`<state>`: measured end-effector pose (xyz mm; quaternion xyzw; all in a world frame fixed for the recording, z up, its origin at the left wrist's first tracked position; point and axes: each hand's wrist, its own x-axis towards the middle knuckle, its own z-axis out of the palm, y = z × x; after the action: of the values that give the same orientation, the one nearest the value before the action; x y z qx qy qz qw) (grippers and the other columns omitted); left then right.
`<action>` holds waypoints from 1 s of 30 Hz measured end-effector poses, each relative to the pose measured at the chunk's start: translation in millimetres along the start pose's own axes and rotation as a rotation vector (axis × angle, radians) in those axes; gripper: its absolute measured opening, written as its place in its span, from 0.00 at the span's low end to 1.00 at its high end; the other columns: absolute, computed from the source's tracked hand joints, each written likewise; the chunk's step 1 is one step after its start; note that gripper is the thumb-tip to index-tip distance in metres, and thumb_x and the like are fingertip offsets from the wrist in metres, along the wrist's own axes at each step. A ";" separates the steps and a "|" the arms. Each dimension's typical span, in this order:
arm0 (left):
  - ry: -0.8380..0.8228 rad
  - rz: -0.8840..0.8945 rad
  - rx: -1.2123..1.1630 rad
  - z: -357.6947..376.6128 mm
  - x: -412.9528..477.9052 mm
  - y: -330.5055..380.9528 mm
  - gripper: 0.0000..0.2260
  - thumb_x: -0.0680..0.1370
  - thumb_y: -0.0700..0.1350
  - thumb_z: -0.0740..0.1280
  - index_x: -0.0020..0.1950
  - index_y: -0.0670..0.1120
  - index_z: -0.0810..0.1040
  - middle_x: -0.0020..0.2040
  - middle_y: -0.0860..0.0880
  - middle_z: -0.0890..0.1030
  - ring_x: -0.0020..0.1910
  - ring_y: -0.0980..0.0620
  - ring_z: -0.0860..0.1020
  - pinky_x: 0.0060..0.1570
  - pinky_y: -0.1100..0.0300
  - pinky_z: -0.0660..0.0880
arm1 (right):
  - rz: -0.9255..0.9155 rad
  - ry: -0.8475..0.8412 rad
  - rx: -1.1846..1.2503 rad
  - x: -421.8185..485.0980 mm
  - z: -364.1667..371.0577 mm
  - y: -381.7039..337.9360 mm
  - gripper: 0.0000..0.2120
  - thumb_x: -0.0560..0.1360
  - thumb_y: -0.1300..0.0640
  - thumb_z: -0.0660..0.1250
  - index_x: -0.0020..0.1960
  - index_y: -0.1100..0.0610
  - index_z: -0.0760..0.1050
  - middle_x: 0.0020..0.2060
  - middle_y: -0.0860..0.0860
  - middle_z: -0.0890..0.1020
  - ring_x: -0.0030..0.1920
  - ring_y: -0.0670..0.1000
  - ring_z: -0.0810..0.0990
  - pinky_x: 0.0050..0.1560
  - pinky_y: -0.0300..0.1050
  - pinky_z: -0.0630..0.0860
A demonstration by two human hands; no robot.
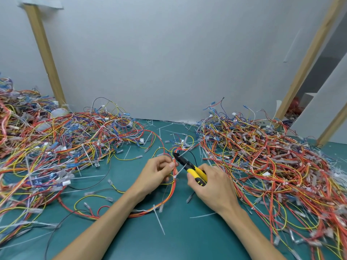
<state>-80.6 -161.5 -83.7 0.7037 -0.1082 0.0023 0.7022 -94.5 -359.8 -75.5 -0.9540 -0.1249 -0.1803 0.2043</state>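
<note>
The left hand (pixel 157 173) pinches a thin bundle of red, orange and yellow wires (pixel 173 188) between its thumb and curled fingers, in the middle of the table. The right hand (pixel 210 186) wraps around yellow and black cutting pliers (pixel 187 167), whose dark tip points to 11 o'clock, just beside the bundle. A big heap of tangled colourful wires (pixel 56 147) lies at 9 o'clock and a second wire heap (pixel 272 166) at 3 o'clock, both crowding the hands. A loose white plastic cable tie (pixel 158 220) lies at 6 o'clock. All rest on a dark green mat (pixel 178 239). A plain grey wall (pixel 169 62) stands at 12 o'clock, with a slanted wooden post (pixel 44 53) at 10 o'clock.
</note>
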 end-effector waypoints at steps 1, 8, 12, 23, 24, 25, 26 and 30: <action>0.003 -0.005 0.016 0.8 0.0 -0.6 0.08 0.81 0.40 0.62 0.42 0.42 0.74 0.36 0.52 0.82 0.28 0.55 0.71 0.31 0.67 0.70 | 0.002 -0.003 -0.009 0.5 0.4 1.3 0.21 0.72 0.31 0.56 0.41 0.49 0.70 0.32 0.44 0.72 0.40 0.48 0.72 0.37 0.47 0.71; 0.016 0.008 0.151 0.9 1.1 -2.2 0.09 0.80 0.43 0.66 0.40 0.44 0.74 0.31 0.50 0.81 0.27 0.53 0.71 0.31 0.66 0.70 | -0.016 0.015 -0.062 0.6 4.7 5.5 0.24 0.70 0.27 0.50 0.41 0.47 0.69 0.31 0.45 0.74 0.35 0.47 0.74 0.32 0.44 0.65; 0.000 0.023 0.133 0.0 0.1 -0.5 0.09 0.80 0.42 0.66 0.41 0.43 0.74 0.32 0.49 0.81 0.27 0.53 0.71 0.31 0.66 0.70 | -0.009 0.008 0.002 0.2 3.5 7.4 0.21 0.71 0.27 0.54 0.45 0.44 0.68 0.36 0.42 0.75 0.35 0.44 0.74 0.32 0.39 0.64; -0.036 0.034 0.147 -0.3 -1.1 1.6 0.08 0.80 0.41 0.66 0.42 0.38 0.75 0.34 0.47 0.81 0.28 0.53 0.72 0.32 0.66 0.71 | -0.042 -0.034 0.057 1.6 2.3 10.5 0.19 0.74 0.33 0.62 0.57 0.43 0.73 0.46 0.39 0.76 0.45 0.41 0.74 0.43 0.39 0.69; -0.032 0.039 0.145 0.6 -1.4 1.5 0.08 0.80 0.40 0.65 0.41 0.39 0.75 0.33 0.48 0.81 0.27 0.55 0.72 0.32 0.66 0.70 | -0.044 -0.034 0.062 2.0 2.5 10.6 0.18 0.73 0.33 0.63 0.57 0.44 0.74 0.46 0.40 0.76 0.45 0.41 0.74 0.43 0.39 0.70; -0.025 0.040 0.139 1.9 -1.5 1.2 0.08 0.80 0.39 0.65 0.41 0.40 0.74 0.33 0.49 0.81 0.27 0.56 0.72 0.31 0.67 0.70 | -0.044 -0.033 0.066 2.6 2.6 10.8 0.18 0.73 0.34 0.63 0.56 0.44 0.74 0.45 0.40 0.76 0.45 0.42 0.74 0.44 0.40 0.71; -0.016 0.042 0.133 3.1 -1.6 0.9 0.08 0.80 0.38 0.64 0.41 0.40 0.74 0.32 0.50 0.81 0.27 0.58 0.73 0.31 0.68 0.70 | -0.044 -0.033 0.067 3.1 2.5 11.1 0.18 0.73 0.34 0.63 0.56 0.44 0.73 0.46 0.40 0.76 0.46 0.42 0.74 0.44 0.40 0.72; 0.022 0.047 0.163 4.6 -1.2 0.8 0.09 0.81 0.37 0.61 0.40 0.41 0.70 0.28 0.54 0.79 0.26 0.60 0.72 0.33 0.67 0.71 | -0.055 -0.031 0.086 3.9 1.7 14.0 0.20 0.74 0.34 0.64 0.59 0.45 0.73 0.49 0.40 0.76 0.50 0.43 0.73 0.49 0.41 0.71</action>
<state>-82.7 -165.8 -83.2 0.7557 -0.1167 0.0353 0.6435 -86.1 -370.8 -80.2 -0.9433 -0.1618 -0.1655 0.2381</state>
